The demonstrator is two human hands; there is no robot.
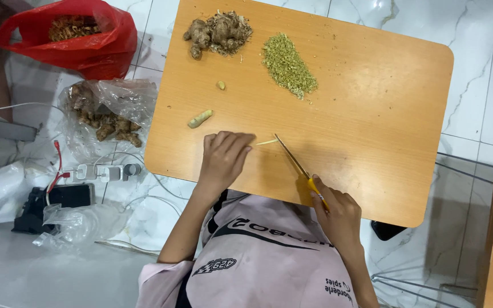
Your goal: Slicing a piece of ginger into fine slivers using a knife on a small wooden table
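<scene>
My left hand (pixel 223 159) presses its fingertips together on a thin pale ginger strip (pixel 266 142) near frame centre, while my right hand (pixel 338 214) is clamped on the yellow handle of a knife (pixel 293 158), its tip resting at the strip. To cut cleanly I'd curl the fingertips back from the blade. Above lie a peeled ginger piece (pixel 200 118), minced ginger (pixel 289 65) and raw ginger roots (pixel 218 33) on the wooden table (pixel 383 102).

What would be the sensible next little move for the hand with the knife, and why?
Probably bring the knife down across the thin pale strip. The right hand holds the blade with its tip right at that strip, while the left hand pins the strip's other end to the wooden table. The heap of finely chopped bits suggests such strips get cut small.
</scene>
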